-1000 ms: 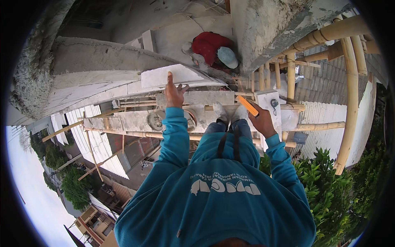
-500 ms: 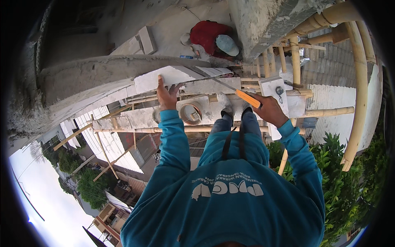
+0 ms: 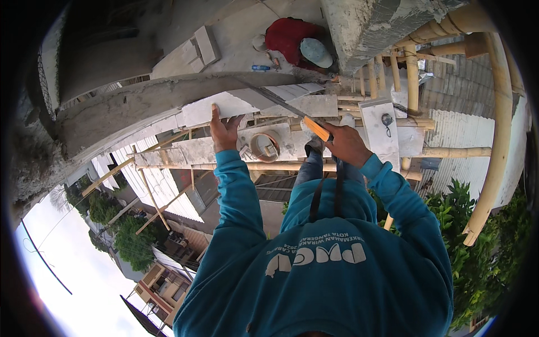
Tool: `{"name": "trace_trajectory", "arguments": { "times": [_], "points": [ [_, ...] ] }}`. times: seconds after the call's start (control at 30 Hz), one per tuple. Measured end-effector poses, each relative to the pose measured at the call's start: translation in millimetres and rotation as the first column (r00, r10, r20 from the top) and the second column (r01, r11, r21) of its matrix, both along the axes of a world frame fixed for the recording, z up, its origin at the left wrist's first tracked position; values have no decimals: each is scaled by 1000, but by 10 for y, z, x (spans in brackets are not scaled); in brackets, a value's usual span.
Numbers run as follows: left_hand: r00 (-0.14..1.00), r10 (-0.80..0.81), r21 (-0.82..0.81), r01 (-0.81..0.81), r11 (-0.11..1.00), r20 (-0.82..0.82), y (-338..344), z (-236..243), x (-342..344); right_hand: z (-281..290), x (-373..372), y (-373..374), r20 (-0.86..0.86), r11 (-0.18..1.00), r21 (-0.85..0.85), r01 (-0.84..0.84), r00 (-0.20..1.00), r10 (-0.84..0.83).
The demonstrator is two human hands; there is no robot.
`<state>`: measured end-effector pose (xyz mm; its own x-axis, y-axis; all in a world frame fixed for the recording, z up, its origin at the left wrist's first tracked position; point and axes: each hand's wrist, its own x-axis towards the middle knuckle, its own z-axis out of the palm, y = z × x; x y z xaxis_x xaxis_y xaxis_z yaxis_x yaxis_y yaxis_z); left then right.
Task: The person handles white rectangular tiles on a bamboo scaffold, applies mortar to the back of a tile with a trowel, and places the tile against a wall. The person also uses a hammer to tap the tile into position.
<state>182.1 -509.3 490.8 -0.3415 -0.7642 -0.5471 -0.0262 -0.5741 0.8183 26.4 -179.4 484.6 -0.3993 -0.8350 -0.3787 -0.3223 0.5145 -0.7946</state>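
Block: The white block (image 3: 227,101) is at the outer edge of the wall (image 3: 146,94), in our left hand (image 3: 224,133) and under the far part of the saw (image 3: 292,110).
Left hand: We press its thumb on the near face of the block, and its fingers bend at the lower edge.
Right hand: Our right hand (image 3: 345,145) is wrapped around the orange handle (image 3: 316,128).
Blade: Long, thin and dark, it passes slantwise at the right end of the block; we cannot tell if its teeth touch.
Stroke: In our judgement, we should hold the block firmly so that it does not rock, saw with long, light strokes on one straight line, and leave the thumb well apart from the teeth.
Block material: It looks like light masonry, with flat faces and sharp edges; we think the corners may crumble under strong pressure.
Wall texture: Grey, rough cement, with an uneven top.
Planks: Below, the dusty planks (image 3: 288,144) carry a round bucket (image 3: 261,143).
Slab: On our right lies a pale, flat slab (image 3: 382,143) with a small dark object (image 3: 387,119) on it.
Poles: Round, yellowish bamboo poles (image 3: 498,135) stand farther right.
Person: Beyond the wall, a person (image 3: 292,40) in red bends down.
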Motion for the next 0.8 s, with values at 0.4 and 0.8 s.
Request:
{"name": "trace_trajectory", "arguments": {
  "times": [0.4, 0.8],
  "points": [
    [999, 42, 29, -41, 999, -27, 10, 65, -95, -32, -37, -454, -59, 999, 42, -16, 998, 18],
    [984, -174, -301, 174, 937, 29, 109, 17, -17, -160, 11, -587, -146, 999, 32, -16, 989, 21]
  ]
}}
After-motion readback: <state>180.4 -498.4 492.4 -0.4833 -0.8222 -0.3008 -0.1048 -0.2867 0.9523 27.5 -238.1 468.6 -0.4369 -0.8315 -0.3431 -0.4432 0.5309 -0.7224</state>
